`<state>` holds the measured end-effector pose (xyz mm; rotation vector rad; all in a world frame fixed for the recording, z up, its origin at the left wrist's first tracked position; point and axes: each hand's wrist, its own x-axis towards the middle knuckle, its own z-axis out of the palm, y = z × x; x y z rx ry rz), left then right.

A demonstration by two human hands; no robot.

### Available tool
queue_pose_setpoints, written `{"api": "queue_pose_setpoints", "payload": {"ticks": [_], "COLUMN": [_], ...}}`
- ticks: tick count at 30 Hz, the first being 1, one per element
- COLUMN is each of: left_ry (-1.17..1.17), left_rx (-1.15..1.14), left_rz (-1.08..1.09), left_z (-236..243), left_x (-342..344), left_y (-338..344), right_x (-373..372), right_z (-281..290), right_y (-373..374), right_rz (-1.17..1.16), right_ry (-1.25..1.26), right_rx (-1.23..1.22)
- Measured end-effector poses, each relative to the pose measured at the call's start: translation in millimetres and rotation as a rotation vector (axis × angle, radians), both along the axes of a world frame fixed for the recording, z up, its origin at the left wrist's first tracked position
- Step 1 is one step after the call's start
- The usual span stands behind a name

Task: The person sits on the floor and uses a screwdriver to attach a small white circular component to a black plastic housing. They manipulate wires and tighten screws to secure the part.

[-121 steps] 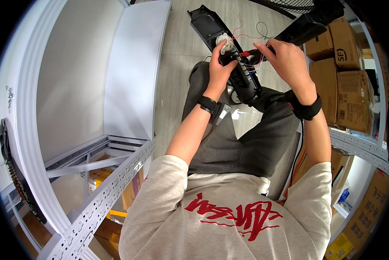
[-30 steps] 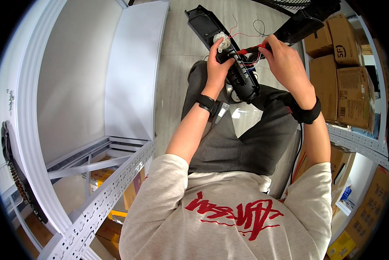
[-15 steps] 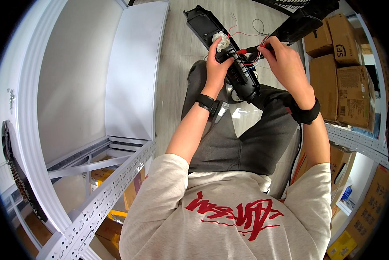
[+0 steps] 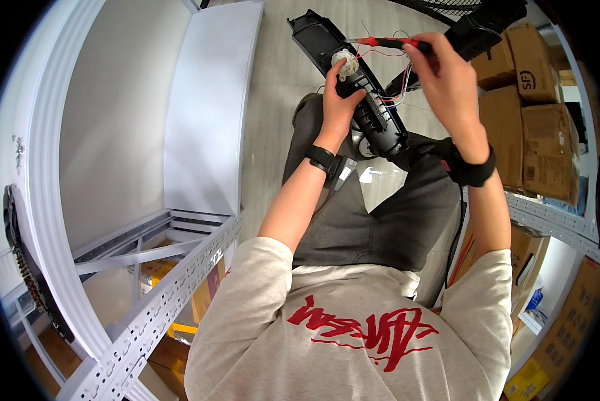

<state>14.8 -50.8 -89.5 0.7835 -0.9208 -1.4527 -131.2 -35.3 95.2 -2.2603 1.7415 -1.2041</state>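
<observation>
The housing (image 4: 353, 80) rests on the lap above grey floor (image 4: 280, 60), shelving (image 4: 166, 294) left, boxes (image 4: 534, 127) right. Left hand (image 4: 340, 100) grips the housing; right hand (image 4: 447, 67) pinches a red tool (image 4: 387, 43).

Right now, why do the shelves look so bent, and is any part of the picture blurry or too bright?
In the head view the fisheye lens bows the white shelf rail and leaves black corners; light is even and soft, with one bright glare patch on the floor; the left hand, right hand and black device look sharp, the cardboard boxes near the rim slightly smeared.
</observation>
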Motion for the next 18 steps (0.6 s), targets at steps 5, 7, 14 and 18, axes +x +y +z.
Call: {"api": "queue_pose_setpoints", "payload": {"ticks": [5, 7, 14, 18], "left_ry": [-0.021, 0.021, 0.014, -0.007], "left_rx": [-0.04, -0.008, -0.015, -0.03], "left_rz": [-0.029, -0.044, -0.025, -0.006], "left_z": [6, 7, 7, 0], "left_x": [-4, -2, -2, -1], "left_y": [1, 3, 3, 1], "right_x": [15, 20, 21, 10], "right_z": [-33, -41, -44, -28], "right_y": [-21, -25, -25, -11], "right_rz": [0.075, 0.062, 0.046, 0.01], "right_ry": [0.021, 0.039, 0.034, -0.164], "right_rx": [0.022, 0.059, 0.071, 0.165]}}
